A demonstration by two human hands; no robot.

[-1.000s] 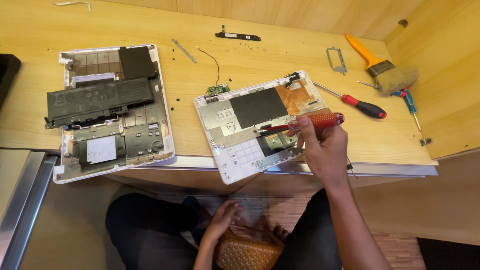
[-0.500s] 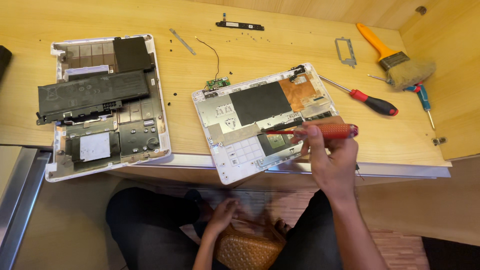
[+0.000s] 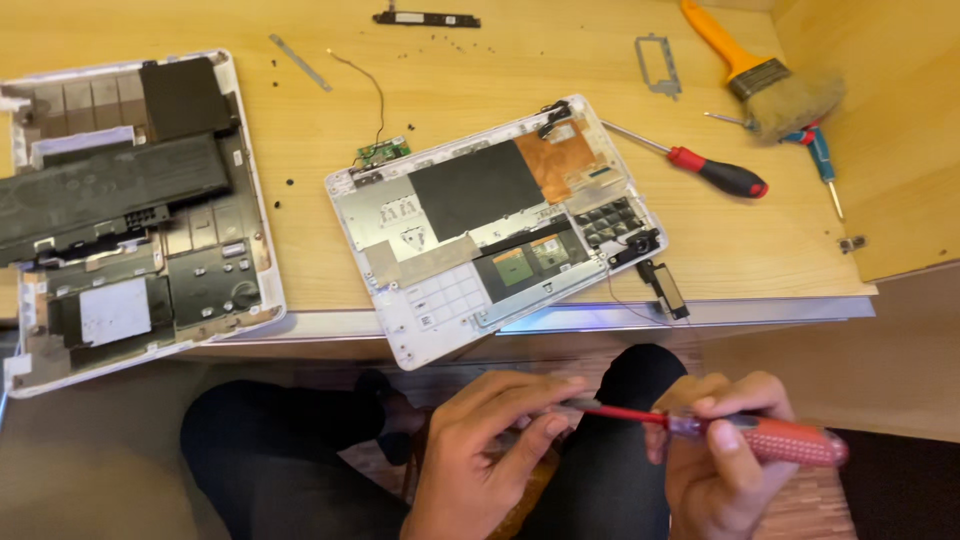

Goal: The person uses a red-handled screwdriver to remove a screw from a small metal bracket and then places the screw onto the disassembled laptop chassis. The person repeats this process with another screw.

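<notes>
Over my lap, below the table edge, my right hand [image 3: 722, 470] grips the handle of a red screwdriver [image 3: 770, 440]. My left hand [image 3: 490, 440] pinches the tip end of its shaft between the fingertips. On the wooden table [image 3: 300, 180] above lies an opened white laptop base [image 3: 495, 225], tilted, with its black sheet, copper foil and circuit parts exposed; a small black part [image 3: 665, 288] hangs off its right corner on a thin wire. A second opened white laptop shell [image 3: 125, 210] lies at the left with a long black battery [image 3: 105, 195] across it.
A red-and-black screwdriver [image 3: 700, 170], an orange-handled brush [image 3: 755, 75] and a small blue screwdriver [image 3: 820, 160] lie at the right. A metal bracket [image 3: 655, 50], a black strip [image 3: 427, 18], a small green board [image 3: 378, 152] and loose screws sit on the table. A wooden wall [image 3: 880, 120] stands at right.
My right hand has pulled the red screwdriver off the middle laptop base and down to my lap. My left hand has risen to hold its tip. The camera moved closer.
</notes>
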